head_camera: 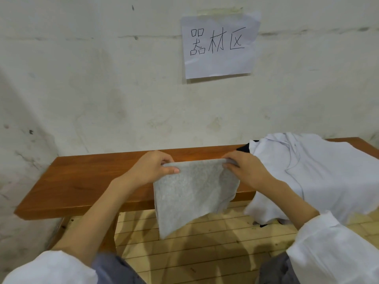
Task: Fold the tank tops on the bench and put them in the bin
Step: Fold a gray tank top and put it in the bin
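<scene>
White sleeves (pixel 47 269), bare forearms (pixel 92 218), grey-blue trousers (pixel 114 270)
</scene>
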`<act>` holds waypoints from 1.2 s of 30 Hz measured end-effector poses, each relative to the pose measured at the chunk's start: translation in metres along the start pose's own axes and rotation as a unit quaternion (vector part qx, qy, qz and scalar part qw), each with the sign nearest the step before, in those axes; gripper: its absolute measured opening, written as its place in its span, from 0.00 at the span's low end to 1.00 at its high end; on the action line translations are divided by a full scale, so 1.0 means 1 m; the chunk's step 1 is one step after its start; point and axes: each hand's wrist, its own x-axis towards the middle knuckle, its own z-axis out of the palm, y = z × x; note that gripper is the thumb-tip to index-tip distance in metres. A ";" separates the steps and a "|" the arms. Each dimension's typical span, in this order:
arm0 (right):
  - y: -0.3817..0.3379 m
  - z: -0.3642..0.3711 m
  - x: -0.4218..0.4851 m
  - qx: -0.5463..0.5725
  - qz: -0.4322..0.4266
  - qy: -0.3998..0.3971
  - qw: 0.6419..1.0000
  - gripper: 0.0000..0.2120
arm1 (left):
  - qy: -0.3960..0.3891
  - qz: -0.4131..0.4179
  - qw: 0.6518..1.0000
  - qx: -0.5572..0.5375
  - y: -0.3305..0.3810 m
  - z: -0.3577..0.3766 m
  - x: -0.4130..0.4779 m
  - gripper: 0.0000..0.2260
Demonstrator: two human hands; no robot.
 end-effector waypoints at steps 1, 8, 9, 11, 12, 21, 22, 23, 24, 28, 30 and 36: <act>0.001 -0.005 -0.001 -0.005 0.004 0.005 1.000 0.11 | -0.014 0.000 1.000 0.000 0.004 -0.002 0.002 0.04; 0.016 -0.019 0.011 -0.021 0.005 0.049 0.999 0.10 | 0.007 0.012 1.000 -0.003 0.010 -0.004 0.023 0.04; 0.018 -0.019 0.020 -0.034 0.004 0.055 0.998 0.10 | 0.024 0.012 1.000 0.016 0.010 -0.006 0.030 0.04; 0.020 -0.020 0.041 -0.040 0.004 0.093 0.995 0.10 | 0.074 0.015 0.996 0.045 0.010 -0.014 0.047 0.05; 0.020 -0.022 0.052 -0.036 0.007 0.123 0.992 0.10 | 0.103 0.020 0.993 0.051 0.011 -0.019 0.054 0.05; 0.019 0.005 0.072 -0.047 -0.026 0.281 0.958 0.11 | 0.281 0.105 0.944 0.133 -0.016 -0.013 0.071 0.07; 0.026 0.021 0.063 -0.056 -0.021 0.245 0.968 0.11 | 0.248 0.135 0.949 0.142 -0.028 0.001 0.065 0.08; 0.034 0.038 0.052 -0.066 -0.018 0.201 0.977 0.10 | 0.196 0.160 0.955 0.156 -0.039 0.017 0.058 0.10; 0.043 0.056 0.039 -0.089 -0.023 0.156 0.983 0.10 | 0.126 0.167 0.963 0.169 -0.048 0.034 0.050 0.13; 0.060 0.106 -0.014 -0.135 -0.098 0.026 0.986 0.15 | -0.070 0.108 0.981 0.143 -0.069 0.091 0.012 0.20; 0.059 0.110 -0.026 -0.107 -0.070 0.007 0.992 0.12 | -0.088 0.080 0.986 0.116 -0.073 0.101 0.005 0.21; 0.065 0.104 -0.001 -0.034 0.063 0.041 0.997 0.10 | 0.044 -0.059 0.997 0.025 -0.076 0.094 0.025 0.07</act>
